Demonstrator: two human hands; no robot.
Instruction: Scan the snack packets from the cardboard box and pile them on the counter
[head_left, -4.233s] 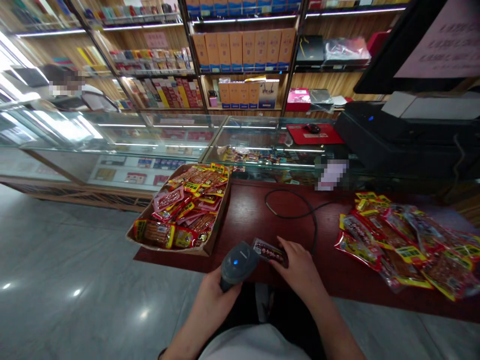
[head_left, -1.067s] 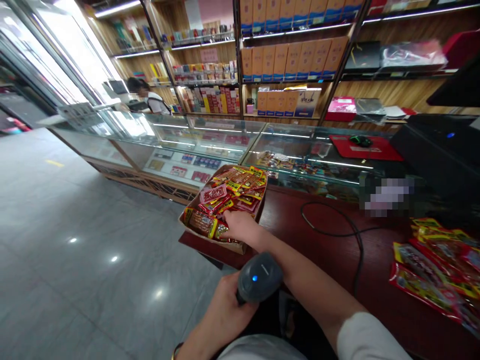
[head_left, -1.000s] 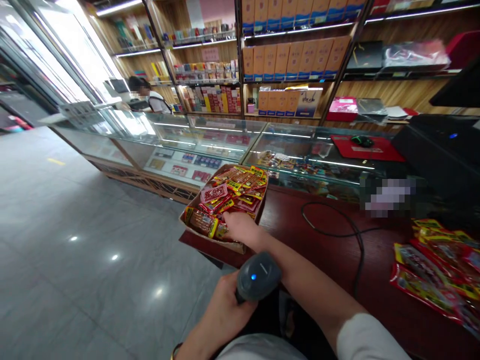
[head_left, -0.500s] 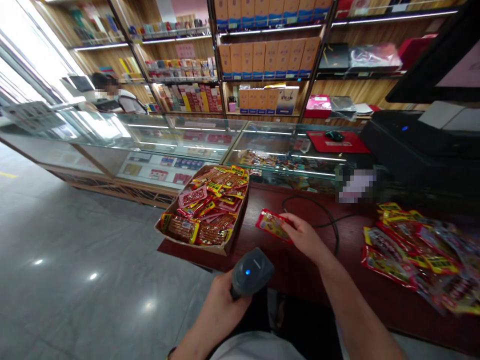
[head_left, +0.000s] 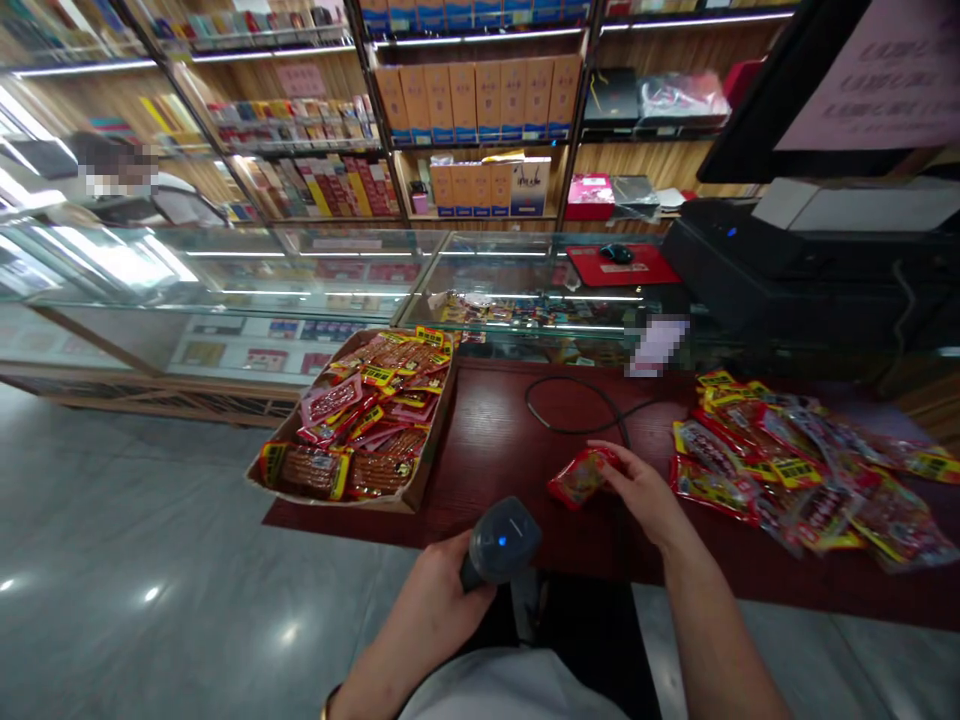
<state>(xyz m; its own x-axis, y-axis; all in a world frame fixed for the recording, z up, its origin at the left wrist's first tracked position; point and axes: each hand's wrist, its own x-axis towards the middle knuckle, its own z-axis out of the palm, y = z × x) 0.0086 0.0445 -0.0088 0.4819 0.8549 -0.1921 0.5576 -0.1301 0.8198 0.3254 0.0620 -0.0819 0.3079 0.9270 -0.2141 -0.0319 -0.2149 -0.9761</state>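
My left hand (head_left: 450, 595) is wrapped round the handle of a dark grey barcode scanner (head_left: 508, 538), which shows a blue light on top. In my right hand (head_left: 637, 488) a red snack packet (head_left: 579, 478) is pinched by its right end, above the dark red wooden counter (head_left: 487, 440). To the left, an open cardboard box (head_left: 415, 490) is filled with similar snack packets (head_left: 375, 410). A loose pile of packets (head_left: 795, 475) lies on the counter to the right of my right hand.
A black cable (head_left: 574, 430) loops on the counter. Behind stand a glass display case (head_left: 315, 270), a red mouse pad (head_left: 637, 268) with a mouse (head_left: 615, 252), and a black machine (head_left: 817, 280) under a monitor (head_left: 840, 90). Another person (head_left: 150, 185) is at the far left.
My view has turned to the right. My right hand has carried the snack packet rightward, away from the box and nearer the loose pile, and the packet is now tilted. The scanner stays in my left hand.
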